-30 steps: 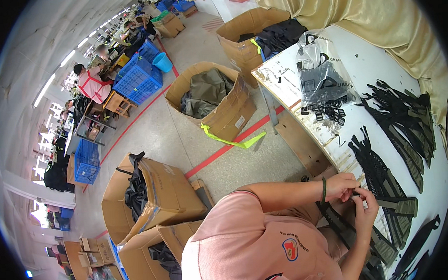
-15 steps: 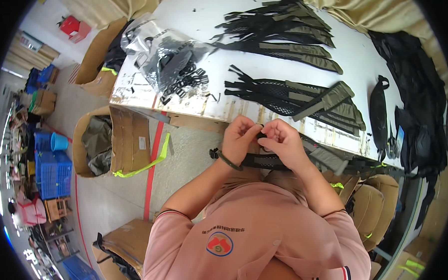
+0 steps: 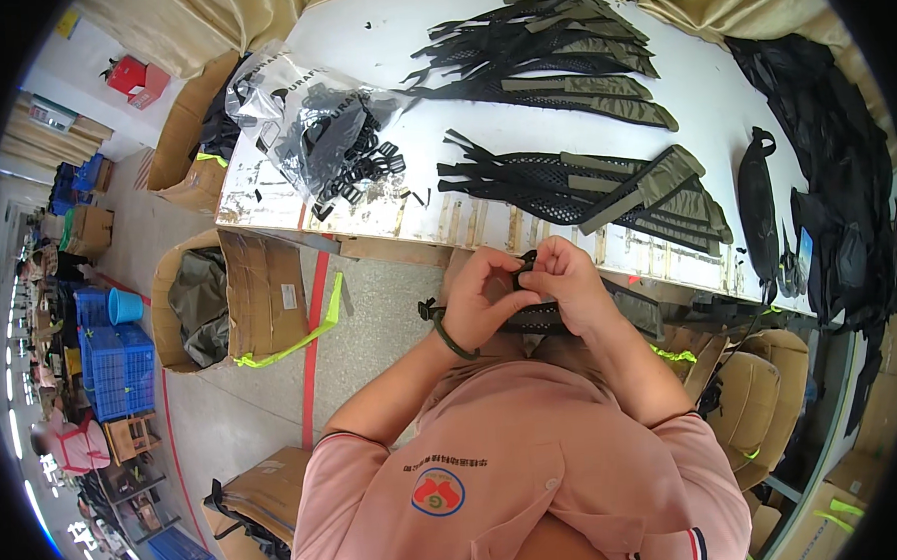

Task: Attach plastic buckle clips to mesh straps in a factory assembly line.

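Note:
In front of my body, just off the table's near edge, both hands work at a small black buckle [image 3: 525, 268] on a strap end. My right hand [image 3: 569, 285] pinches it between thumb and fingers. My left hand [image 3: 477, 297] grips its other side with the forefinger, the thumb bent beneath; fingers partly cover the piece. Below my hands, a black mesh shoulder strap [image 3: 530, 319] lies across my lap, its olive end to the right. On the table, nearest my hands, is a fanned stack of olive and black mesh straps [image 3: 585, 189].
A larger strap pile [image 3: 549, 50] lies farther back on the white table [image 3: 425, 206]. Loose black buckles [image 3: 369, 168] spill from a clear plastic bag [image 3: 291, 107]. Black bags [image 3: 835, 183] line the right edge. Cardboard boxes [image 3: 264, 298] stand left and right of me.
My left thumb has dropped away from the forefinger, widening the gap between them. The black piece shows more between my hands. The whole view has shifted slightly.

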`<state>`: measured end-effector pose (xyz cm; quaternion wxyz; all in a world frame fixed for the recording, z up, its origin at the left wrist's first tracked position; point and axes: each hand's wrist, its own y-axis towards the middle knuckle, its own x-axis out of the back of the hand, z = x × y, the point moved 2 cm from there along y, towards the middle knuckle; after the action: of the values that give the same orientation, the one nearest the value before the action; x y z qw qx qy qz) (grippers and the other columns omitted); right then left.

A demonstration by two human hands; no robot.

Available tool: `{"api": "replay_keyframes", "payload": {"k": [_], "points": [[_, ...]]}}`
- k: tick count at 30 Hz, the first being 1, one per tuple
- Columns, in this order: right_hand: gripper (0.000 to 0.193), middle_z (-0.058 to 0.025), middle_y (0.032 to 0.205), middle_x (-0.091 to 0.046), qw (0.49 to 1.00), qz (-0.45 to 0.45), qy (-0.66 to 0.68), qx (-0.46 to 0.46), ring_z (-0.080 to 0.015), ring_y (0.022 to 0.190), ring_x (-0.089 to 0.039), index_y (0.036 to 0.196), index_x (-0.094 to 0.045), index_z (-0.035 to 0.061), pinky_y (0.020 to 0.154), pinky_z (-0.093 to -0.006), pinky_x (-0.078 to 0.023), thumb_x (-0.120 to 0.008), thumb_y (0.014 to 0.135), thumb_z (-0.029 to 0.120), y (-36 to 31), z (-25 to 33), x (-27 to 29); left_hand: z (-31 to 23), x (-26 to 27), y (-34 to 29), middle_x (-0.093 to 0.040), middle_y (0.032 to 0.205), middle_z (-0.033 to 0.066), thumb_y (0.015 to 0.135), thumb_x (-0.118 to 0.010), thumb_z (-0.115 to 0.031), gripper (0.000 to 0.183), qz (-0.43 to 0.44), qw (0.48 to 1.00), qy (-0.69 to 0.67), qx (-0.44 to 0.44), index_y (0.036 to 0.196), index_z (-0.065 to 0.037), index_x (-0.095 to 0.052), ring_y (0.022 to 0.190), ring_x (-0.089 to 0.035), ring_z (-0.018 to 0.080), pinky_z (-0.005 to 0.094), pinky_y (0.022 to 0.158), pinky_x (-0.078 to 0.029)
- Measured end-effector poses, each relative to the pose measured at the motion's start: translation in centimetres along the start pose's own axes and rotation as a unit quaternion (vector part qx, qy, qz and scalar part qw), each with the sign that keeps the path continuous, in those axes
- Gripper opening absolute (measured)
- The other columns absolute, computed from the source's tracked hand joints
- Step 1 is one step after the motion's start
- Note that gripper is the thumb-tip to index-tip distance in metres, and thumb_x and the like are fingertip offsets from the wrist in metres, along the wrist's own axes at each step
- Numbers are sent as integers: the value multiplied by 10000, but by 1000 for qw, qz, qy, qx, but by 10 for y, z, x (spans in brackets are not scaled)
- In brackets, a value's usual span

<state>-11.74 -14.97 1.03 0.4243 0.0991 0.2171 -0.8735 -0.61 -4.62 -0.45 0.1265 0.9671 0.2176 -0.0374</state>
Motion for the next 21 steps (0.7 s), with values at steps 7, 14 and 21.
{"api": "replay_keyframes", "payload": {"k": [7,14,21], "points": [[263,45,672,-446,995,-51,-87,13,-60,593,-441,746,-469,111,512,-189,-363,-671,696,-49,-8,-2,-1,-6,-2,-3,-532,934,52,743,-765,-135,331,57,994,90,-20,962,-45,-534,831,-530,133,266,713,-446],[209,32,685,-460,996,-76,-32,42,-44,589,-446,830,-448,73,520,-173,-362,-569,783,-90,-17,9,-5,0,-9,-2,-499,888,16,747,-741,-103,292,-1,998,41,-39,961,-65,-546,770,-483,100,238,671,-419],[197,2,701,-487,995,-15,-92,30,-64,595,-483,845,-444,59,504,-179,-386,-540,789,-104,-10,-1,11,1,-4,-3,-495,891,12,734,-750,-102,316,36,994,81,-56,973,-69,-547,762,-476,96,231,681,-414]]}}
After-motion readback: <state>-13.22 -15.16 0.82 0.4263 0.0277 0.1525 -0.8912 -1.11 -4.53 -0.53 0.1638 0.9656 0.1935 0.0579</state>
